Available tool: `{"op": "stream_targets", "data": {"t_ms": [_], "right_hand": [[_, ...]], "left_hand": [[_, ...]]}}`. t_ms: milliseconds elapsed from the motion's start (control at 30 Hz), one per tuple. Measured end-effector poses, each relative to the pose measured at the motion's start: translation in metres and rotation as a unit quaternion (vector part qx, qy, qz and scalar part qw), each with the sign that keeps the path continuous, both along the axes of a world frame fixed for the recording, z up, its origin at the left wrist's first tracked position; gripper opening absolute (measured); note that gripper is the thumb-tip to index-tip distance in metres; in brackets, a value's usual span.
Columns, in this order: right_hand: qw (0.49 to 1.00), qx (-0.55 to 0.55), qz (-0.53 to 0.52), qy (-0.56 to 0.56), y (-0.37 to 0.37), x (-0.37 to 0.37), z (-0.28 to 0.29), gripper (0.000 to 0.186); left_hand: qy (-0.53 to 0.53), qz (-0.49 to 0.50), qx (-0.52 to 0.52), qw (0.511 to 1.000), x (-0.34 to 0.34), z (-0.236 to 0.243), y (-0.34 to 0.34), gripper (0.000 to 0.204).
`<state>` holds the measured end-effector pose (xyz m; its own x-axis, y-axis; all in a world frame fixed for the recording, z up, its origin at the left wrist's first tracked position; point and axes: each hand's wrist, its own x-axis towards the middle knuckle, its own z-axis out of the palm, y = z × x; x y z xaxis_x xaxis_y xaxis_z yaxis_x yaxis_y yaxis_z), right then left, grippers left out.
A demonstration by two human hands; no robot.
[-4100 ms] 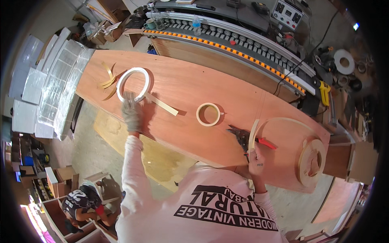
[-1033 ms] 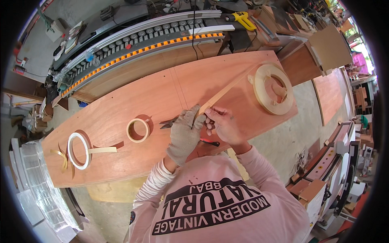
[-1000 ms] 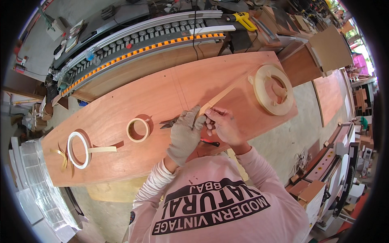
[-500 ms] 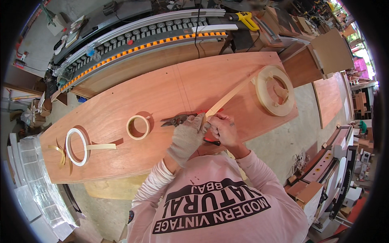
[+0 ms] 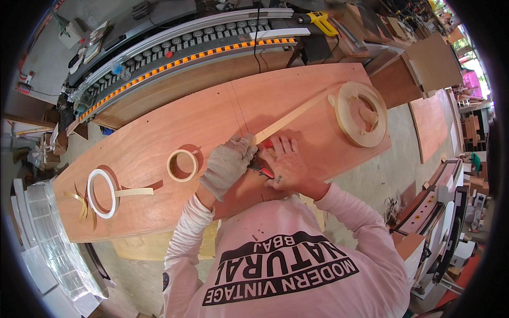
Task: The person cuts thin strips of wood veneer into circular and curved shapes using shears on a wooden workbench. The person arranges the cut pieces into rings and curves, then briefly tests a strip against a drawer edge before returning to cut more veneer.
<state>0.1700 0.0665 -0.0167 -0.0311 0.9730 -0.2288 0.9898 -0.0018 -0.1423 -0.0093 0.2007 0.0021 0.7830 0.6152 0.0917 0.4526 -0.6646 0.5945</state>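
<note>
My left hand (image 5: 229,164), in a grey knit glove, is closed with the free end of a pale wood edge-banding strip (image 5: 289,121) at its fingers. The strip runs up and right to its large roll (image 5: 342,123), lying on the curved plywood panel (image 5: 159,143). My bare right hand (image 5: 290,168) is spread over a pair of red-handled snips, fingers stretched out; one red-and-black handle (image 5: 262,170) shows beside its thumb. Between and under my hands, the snips' jaws are hidden. Left of the glove sits a smaller tan tape roll (image 5: 182,165).
A white-rimmed roll (image 5: 101,193) with a loose strip end stands at the panel's left, beside curled offcuts (image 5: 79,204). Beyond the far edge runs a long machine track with orange pieces (image 5: 185,63). A yellow heat gun (image 5: 321,22) lies at the back. Cardboard boxes (image 5: 432,66) stand far right.
My right hand has let go of the strip end and come down, opened, over the snips' handles. My left hand has shifted left with the strip, which now stretches lower and farther left.
</note>
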Motion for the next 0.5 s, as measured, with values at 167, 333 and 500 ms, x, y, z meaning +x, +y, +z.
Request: {"op": "stream_targets", "data": {"t_ms": [167,333,500], "right_hand": [[0.932,-0.154,-0.139,0.297,-0.035,0.037,0.033,0.069],[0.678,-0.341,-0.325,0.565,-0.083,0.061,0.055,0.045],[0.611,-0.31,-0.367,0.63,-0.091,0.059,0.059,0.047]], "left_hand": [[-0.006,0.01,-0.01,1.0,0.001,-0.013,0.003,0.037],[-0.011,0.009,0.017,1.0,0.005,-0.035,0.003,0.038],[0.054,-0.009,0.013,0.998,0.006,-0.039,0.0,0.039]]}}
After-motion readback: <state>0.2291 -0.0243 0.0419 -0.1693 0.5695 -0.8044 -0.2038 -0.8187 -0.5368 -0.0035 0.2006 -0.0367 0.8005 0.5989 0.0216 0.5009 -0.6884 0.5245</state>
